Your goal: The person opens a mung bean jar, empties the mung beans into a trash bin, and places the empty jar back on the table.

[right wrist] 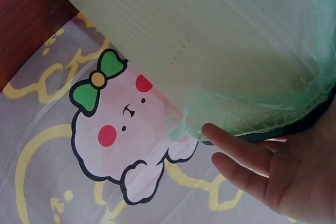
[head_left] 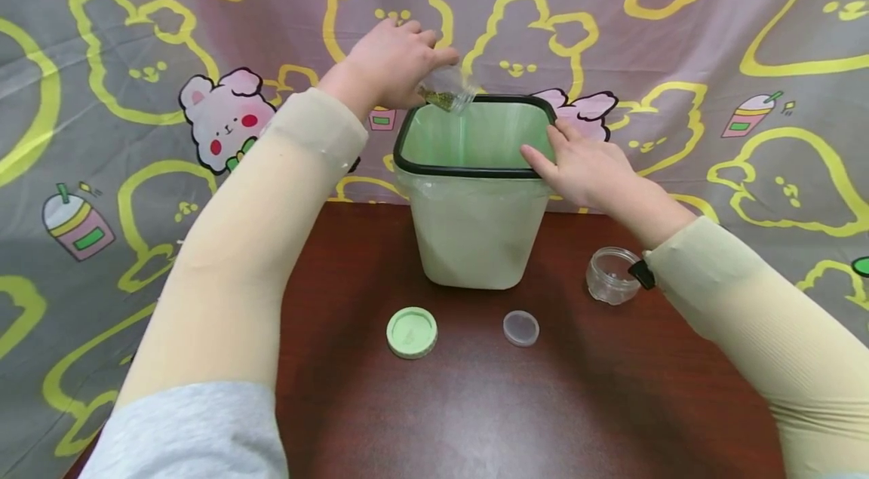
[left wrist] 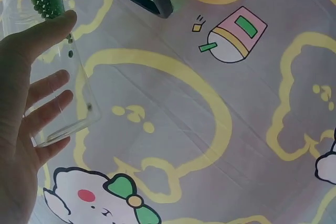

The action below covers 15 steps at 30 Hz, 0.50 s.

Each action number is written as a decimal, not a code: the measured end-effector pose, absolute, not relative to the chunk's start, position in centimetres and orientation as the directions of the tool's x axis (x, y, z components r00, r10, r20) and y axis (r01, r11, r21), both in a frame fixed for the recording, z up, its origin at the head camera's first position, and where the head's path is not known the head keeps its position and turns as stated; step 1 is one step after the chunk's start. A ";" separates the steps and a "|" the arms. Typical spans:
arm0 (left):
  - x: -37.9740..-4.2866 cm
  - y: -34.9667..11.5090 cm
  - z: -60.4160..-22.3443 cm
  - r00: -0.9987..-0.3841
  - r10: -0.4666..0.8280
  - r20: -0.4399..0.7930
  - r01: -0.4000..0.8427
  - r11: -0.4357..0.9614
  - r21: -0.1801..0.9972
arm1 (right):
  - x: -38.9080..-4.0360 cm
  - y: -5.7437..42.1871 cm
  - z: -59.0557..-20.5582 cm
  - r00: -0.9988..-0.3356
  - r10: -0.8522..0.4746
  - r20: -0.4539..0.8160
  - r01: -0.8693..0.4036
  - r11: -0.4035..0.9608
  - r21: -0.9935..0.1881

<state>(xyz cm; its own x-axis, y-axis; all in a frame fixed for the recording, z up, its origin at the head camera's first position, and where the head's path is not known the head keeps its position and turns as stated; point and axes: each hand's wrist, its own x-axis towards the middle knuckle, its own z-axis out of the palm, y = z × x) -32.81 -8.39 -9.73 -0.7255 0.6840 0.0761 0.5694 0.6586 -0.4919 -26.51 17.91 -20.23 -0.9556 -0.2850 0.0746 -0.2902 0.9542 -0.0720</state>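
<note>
My left hand point(head_left: 394, 60) grips a clear plastic jar point(head_left: 462, 87), tilted with its mouth over the left side of a pale trash bin point(head_left: 478, 234). Small green beads point(left wrist: 46, 2) are gathered near the jar's mouth in the left wrist view, and a few stick along its wall. A thin green bag point(head_left: 441, 136) lines the bin under a black rim point(head_left: 468, 172). At the bin's right side, my right hand point(head_left: 587, 166) holds the rim between thumb and fingers. The right wrist view shows its fingers point(right wrist: 236, 148) against the outside, by the bag's overhanging edge point(right wrist: 231, 111).
On the dark red table point(head_left: 434, 403) lie a round green lid point(head_left: 412, 333) and a small translucent disc point(head_left: 520, 329). An uncapped clear jar point(head_left: 611, 279) stands to the right, close to my right sleeve. A patterned cloth point(head_left: 258, 19) hangs behind the bin.
</note>
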 end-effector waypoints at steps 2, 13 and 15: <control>-32.8 -8.4 -9.8 -0.727 0.683 0.074 0.572 0.661 -0.485 | -26.5 17.9 -20.3 -0.956 -0.284 0.075 -0.289 0.954 -0.076; -32.6 -8.7 -9.9 -0.711 0.697 0.091 0.543 0.627 -0.559 | -26.5 17.8 -20.3 -0.956 -0.283 0.081 -0.289 0.954 -0.080; -32.6 -8.7 -9.9 -0.708 0.701 0.084 0.542 0.615 -0.573 | -26.5 17.7 -20.3 -0.956 -0.284 0.080 -0.290 0.954 -0.080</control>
